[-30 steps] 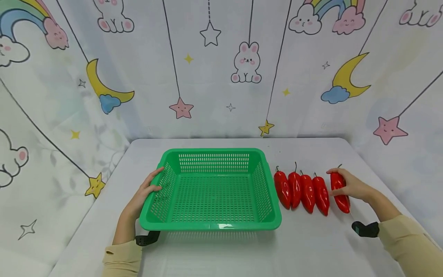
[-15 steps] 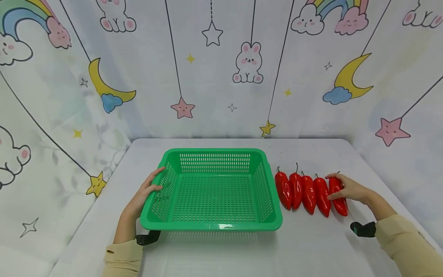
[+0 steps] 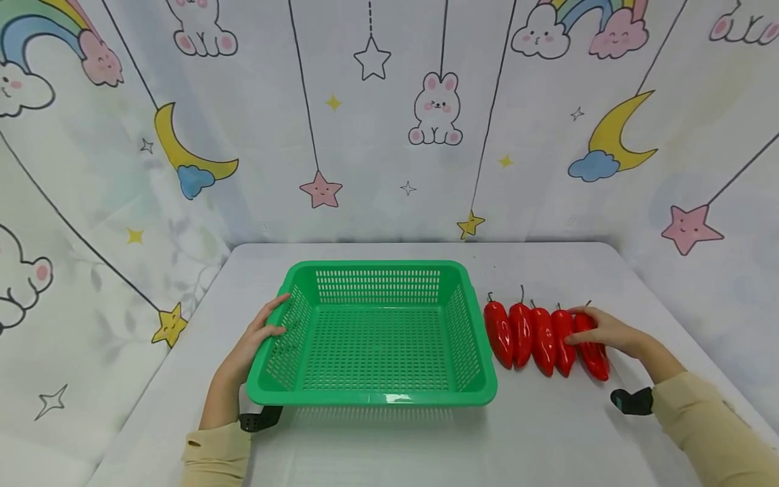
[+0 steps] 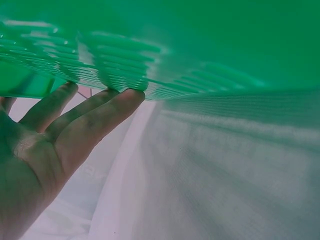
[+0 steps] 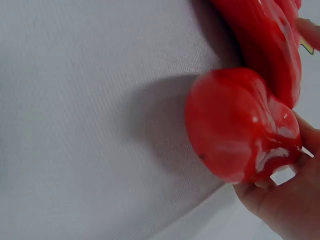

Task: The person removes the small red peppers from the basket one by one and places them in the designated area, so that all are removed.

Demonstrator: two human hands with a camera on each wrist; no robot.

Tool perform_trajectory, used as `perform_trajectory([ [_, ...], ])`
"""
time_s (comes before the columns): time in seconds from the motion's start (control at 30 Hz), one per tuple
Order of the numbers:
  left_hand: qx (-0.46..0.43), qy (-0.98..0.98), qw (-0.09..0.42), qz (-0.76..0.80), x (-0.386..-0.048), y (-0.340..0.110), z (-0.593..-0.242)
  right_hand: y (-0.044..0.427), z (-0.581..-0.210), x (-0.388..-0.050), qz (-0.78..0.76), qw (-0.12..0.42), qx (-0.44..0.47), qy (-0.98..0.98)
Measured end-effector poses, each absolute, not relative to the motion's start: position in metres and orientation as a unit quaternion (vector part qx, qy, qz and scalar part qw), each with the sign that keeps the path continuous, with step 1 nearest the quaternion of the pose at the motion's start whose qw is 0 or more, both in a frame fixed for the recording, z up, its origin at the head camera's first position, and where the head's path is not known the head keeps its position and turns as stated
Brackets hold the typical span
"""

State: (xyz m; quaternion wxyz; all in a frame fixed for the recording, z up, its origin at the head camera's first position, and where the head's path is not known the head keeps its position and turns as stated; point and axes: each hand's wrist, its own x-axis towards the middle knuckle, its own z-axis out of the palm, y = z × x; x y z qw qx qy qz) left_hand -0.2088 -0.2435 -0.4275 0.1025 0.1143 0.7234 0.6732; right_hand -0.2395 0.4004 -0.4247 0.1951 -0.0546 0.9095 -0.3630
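A green plastic basket (image 3: 389,399) with slotted walls sits on the table, nothing in it. My left hand (image 3: 246,348) grips its left rim, thumb and one finger over the edge; the left wrist view has other fingers (image 4: 100,120) touching the outer wall from below. Right of the basket several glossy red peppers lie in a row. My right hand (image 3: 617,335) is over the rightmost pepper (image 3: 595,358), its thumb across the neighbouring pepper (image 3: 563,362) and fingers bent over their stem ends. In the right wrist view the held pepper (image 5: 225,125) is large and close.
The other peppers in the row, such as the leftmost pepper (image 3: 499,335), lie close to the basket's right side. A white-covered table (image 3: 389,446) runs back to a patterned curtain (image 3: 377,135). Black devices (image 3: 633,401) are worn at both wrists.
My right hand has moved left with the rightmost pepper, bringing it close to the row. The neighbouring pepper has shifted slightly left. My left hand and the basket stay put.
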Motion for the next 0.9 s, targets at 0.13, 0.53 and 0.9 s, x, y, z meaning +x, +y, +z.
perform_trajectory([
  [0.13,0.113,0.727,0.101,0.67,-0.209,-0.243,-0.428,0.397,-0.426,-0.238,-0.366,0.186,-0.05,0.911],
  [0.53,0.105,0.79,0.067,0.601,-0.208,-0.257,-0.417,0.383,-0.413,-0.235,-0.304,0.124,-0.093,0.94],
  [0.9,0.165,0.926,-0.015,0.34,-0.196,-0.277,-0.32,0.37,-0.356,-0.224,-0.16,-0.019,-0.138,0.977],
])
